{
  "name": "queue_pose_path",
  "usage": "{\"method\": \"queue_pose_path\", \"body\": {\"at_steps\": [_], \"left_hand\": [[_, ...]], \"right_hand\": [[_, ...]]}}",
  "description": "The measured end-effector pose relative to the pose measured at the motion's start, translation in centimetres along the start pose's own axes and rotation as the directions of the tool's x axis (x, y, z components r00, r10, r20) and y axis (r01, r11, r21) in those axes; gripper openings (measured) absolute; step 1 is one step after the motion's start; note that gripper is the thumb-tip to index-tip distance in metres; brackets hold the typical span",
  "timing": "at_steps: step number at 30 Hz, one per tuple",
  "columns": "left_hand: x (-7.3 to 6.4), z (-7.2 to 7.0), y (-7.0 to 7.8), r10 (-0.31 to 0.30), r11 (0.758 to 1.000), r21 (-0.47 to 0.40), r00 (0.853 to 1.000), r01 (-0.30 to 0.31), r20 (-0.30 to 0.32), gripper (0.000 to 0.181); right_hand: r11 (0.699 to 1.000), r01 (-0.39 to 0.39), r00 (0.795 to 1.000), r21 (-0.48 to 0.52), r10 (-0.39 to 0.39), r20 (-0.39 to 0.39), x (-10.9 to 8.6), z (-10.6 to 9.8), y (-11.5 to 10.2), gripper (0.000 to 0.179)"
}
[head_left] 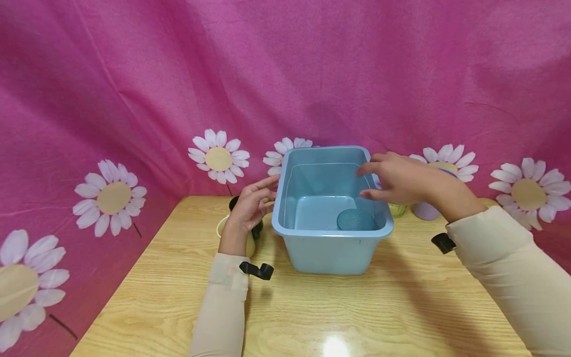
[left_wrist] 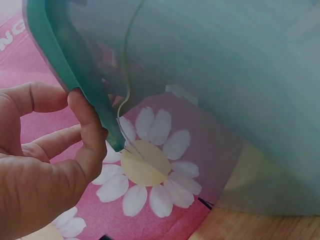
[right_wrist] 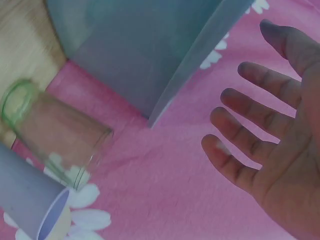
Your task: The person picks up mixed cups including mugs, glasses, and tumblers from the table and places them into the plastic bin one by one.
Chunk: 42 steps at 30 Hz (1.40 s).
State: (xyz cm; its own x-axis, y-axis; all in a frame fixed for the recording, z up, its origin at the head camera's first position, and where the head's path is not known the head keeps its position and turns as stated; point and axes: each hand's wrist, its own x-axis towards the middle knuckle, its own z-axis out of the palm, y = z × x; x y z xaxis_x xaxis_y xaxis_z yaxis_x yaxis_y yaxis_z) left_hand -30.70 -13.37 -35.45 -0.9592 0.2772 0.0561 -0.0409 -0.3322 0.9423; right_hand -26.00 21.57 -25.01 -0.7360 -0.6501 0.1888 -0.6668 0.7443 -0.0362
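A light blue plastic tub stands in the middle of the wooden table. In its front right corner lies a round teal dish with a textured surface, partly cut off by the rim. My left hand is at the tub's left side, fingertips touching the outside of the rim; the left wrist view shows them bent loosely at the rim's edge. Over the right rim hovers my right hand, its fingers spread and nothing in them, as the right wrist view also shows.
Behind my left hand are a yellow cup and a black object, both partly hidden. Right of the tub stand a green-tinted drinking glass and a purple cup. A pink curtain with daisies hangs at the table's back edge.
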Motion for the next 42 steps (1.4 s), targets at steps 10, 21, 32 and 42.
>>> {"method": "queue_pose_path", "body": {"at_steps": [10, 21, 32, 42], "left_hand": [[0.2, -0.1, 0.2, 0.01, 1.0, 0.01, 1.0, -0.01, 0.008, 0.056], [0.3, 0.0, 0.2, 0.013, 1.0, 0.007, 1.0, -0.013, -0.004, 0.055], [0.2, -0.2, 0.3, 0.002, 1.0, 0.015, 1.0, -0.002, -0.005, 0.053], [0.1, -0.1, 0.0, -0.011, 1.0, 0.014, 1.0, 0.011, -0.008, 0.053]], "right_hand": [[0.999, 0.033, 0.996, 0.018, -0.031, -0.083, -2.3, -1.0, 3.2, 0.023], [0.999, -0.041, 0.993, -0.014, 0.039, -0.109, -4.5, -1.6, 6.7, 0.024], [0.976, -0.216, 0.976, 0.016, 0.216, -0.005, -6.1, -1.7, 10.5, 0.036], [0.952, -0.306, 0.951, 0.019, 0.305, 0.055, -7.0, 0.0, 13.6, 0.05]]}}
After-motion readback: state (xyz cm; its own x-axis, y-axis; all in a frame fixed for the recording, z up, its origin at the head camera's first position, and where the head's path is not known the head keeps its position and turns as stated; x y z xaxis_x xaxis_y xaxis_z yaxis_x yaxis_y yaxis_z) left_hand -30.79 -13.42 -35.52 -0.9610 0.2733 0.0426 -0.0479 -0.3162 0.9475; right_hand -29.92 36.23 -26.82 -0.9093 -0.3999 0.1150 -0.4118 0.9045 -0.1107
